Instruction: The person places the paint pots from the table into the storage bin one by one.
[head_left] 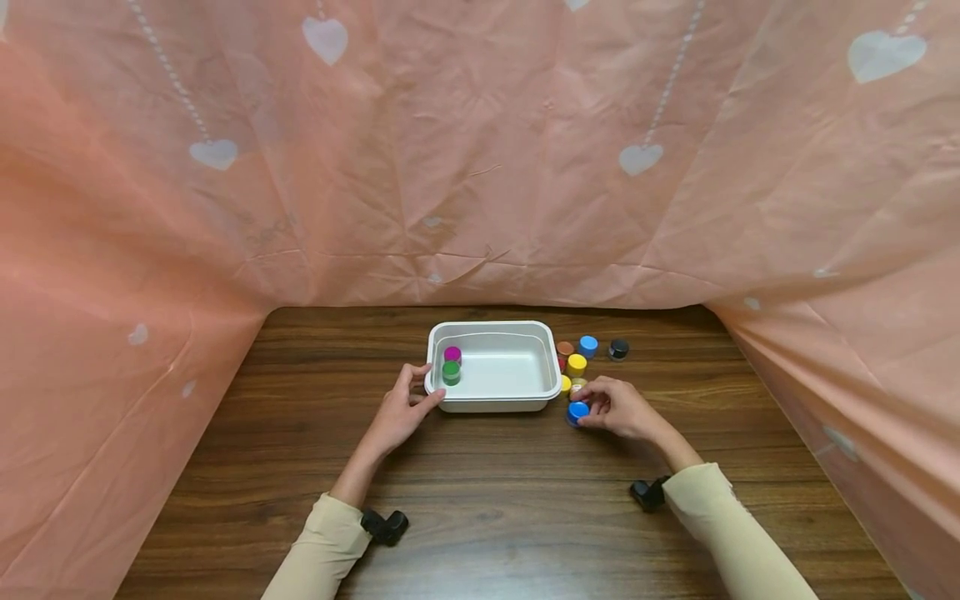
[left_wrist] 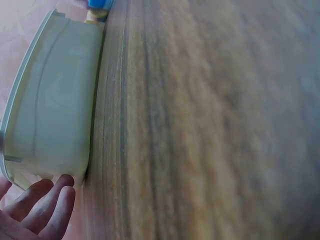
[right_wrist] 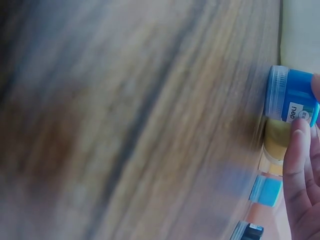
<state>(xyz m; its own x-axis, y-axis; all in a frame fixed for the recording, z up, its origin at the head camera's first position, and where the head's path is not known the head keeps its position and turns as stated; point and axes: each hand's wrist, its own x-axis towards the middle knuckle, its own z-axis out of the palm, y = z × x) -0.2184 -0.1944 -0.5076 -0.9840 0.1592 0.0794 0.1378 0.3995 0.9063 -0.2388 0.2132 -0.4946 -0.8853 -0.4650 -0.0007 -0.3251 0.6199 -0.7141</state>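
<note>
A white plastic tray (head_left: 495, 406) stands on the wooden table. Two small jars are inside at its left end, one with a magenta lid (head_left: 452, 355) and one with a green lid (head_left: 451, 372). My left hand (head_left: 397, 414) holds the tray's near left corner, with several fingertips (left_wrist: 64, 181) against the end wall in the left wrist view. To the right of the tray, my right hand (head_left: 618, 407) pinches a small blue paint jar (head_left: 577, 412) between thumb and fingers. The jar (right_wrist: 297, 95) has a clear base and a white label, and its base appears to be on the table.
More small jars cluster beside the tray's right end: yellow-lidded (head_left: 576, 365), brown-lidded (head_left: 565, 348), lighter blue (head_left: 588, 346) and black (head_left: 618, 348), plus a partly hidden red one and pale one. A pink cloth with white hearts (head_left: 480, 208) hangs behind and along both sides.
</note>
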